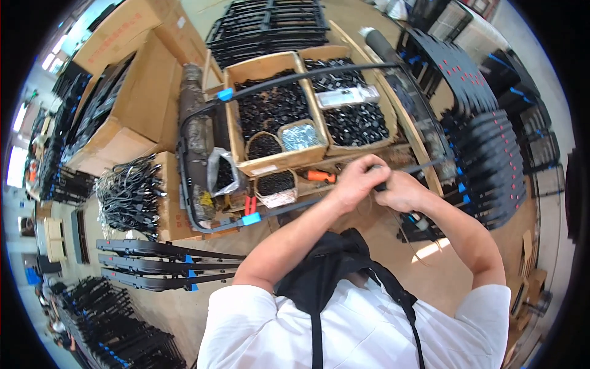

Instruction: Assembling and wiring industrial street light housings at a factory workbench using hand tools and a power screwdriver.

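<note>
A large black frame (203,229) with rounded corners lies across the workbench, over the parts boxes. Blue pieces (251,219) are wrapped round its rail. My left hand (361,182) is closed round the near rail, fingers curled. Right against it, my right hand (399,192) is also closed at the rail; what its fingers hold is hidden. A small dark part (380,186) shows between the two hands, too small to name. Just left of my hands lies an orange-handled tool (321,176). Further left is a small tub of black parts (275,182) beside red handles (250,205).
Wooden boxes (232,117) of small black parts stand behind my hands, one with a bag of silvery pieces (300,136). Curved black panels (491,160) are stacked at right. Cables (132,197) and a large carton (138,92) are at left, near black rails (147,264).
</note>
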Action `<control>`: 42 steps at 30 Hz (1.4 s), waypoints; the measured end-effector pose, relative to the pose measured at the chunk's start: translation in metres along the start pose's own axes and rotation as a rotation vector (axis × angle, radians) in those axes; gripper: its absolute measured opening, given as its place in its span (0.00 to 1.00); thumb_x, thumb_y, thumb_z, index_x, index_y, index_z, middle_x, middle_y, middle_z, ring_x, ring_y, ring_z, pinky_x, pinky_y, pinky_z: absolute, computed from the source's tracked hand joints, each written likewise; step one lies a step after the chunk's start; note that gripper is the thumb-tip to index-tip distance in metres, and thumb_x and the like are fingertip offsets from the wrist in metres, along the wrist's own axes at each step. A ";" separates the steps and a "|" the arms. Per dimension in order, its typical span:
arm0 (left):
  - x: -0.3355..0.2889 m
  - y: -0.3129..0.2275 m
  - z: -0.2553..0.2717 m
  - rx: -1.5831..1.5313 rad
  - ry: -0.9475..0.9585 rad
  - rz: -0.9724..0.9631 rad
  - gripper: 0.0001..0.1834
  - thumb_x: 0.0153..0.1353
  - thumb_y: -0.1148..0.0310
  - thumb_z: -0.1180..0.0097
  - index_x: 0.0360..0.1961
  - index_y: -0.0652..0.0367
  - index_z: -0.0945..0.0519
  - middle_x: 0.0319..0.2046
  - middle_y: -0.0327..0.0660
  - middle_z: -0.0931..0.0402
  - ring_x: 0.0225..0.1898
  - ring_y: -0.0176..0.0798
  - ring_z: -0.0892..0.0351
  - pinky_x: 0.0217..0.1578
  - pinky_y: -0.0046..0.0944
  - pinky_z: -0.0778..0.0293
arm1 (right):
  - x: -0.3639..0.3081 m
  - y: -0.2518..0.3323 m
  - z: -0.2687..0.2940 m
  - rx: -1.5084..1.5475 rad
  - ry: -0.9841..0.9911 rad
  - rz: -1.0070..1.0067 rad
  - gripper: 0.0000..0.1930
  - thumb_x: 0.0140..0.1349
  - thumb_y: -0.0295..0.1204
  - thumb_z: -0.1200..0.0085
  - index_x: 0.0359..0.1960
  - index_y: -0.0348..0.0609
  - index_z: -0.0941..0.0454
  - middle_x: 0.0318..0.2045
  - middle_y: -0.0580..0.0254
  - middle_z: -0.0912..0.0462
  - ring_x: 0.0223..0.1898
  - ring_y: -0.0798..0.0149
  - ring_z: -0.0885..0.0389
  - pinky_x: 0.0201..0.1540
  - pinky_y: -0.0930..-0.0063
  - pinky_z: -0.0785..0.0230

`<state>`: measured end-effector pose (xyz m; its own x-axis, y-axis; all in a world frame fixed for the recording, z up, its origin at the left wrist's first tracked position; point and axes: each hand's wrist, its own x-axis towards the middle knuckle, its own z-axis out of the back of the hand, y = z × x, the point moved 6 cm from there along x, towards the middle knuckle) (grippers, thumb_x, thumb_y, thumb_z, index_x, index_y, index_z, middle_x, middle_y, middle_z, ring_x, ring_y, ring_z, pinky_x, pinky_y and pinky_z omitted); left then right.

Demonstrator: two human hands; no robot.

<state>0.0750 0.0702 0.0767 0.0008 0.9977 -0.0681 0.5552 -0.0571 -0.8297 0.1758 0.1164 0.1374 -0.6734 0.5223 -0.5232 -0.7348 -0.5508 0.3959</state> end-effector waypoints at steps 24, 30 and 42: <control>-0.076 -0.118 0.457 0.747 -1.105 0.277 0.39 0.72 0.34 0.49 0.51 0.66 0.15 0.49 0.62 0.14 0.55 0.63 0.16 0.55 0.54 0.25 | 0.339 0.284 -0.091 -0.248 -0.270 0.558 0.43 0.52 0.38 0.28 0.68 0.39 0.36 0.39 0.40 0.15 0.40 0.38 0.12 0.42 0.48 0.17; -0.063 -0.123 0.469 0.799 -1.022 0.289 0.40 0.72 0.32 0.51 0.48 0.66 0.15 0.47 0.61 0.14 0.54 0.64 0.16 0.54 0.54 0.24 | 0.357 0.283 -0.090 -0.252 -0.272 0.533 0.43 0.52 0.39 0.27 0.67 0.36 0.36 0.39 0.39 0.15 0.39 0.38 0.11 0.41 0.50 0.16; -0.060 -0.132 0.463 0.817 -1.024 0.216 0.38 0.72 0.37 0.47 0.44 0.70 0.17 0.45 0.65 0.15 0.52 0.69 0.17 0.54 0.59 0.25 | 0.362 0.278 -0.086 -0.230 -0.282 0.542 0.41 0.53 0.39 0.26 0.64 0.35 0.35 0.39 0.39 0.14 0.40 0.39 0.11 0.43 0.50 0.16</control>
<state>-0.3833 0.0002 -0.0666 -0.7976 0.5084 -0.3245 -0.0340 -0.5751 -0.8174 -0.2654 0.0960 -0.0066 -0.9620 0.2651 -0.0647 -0.2703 -0.8929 0.3600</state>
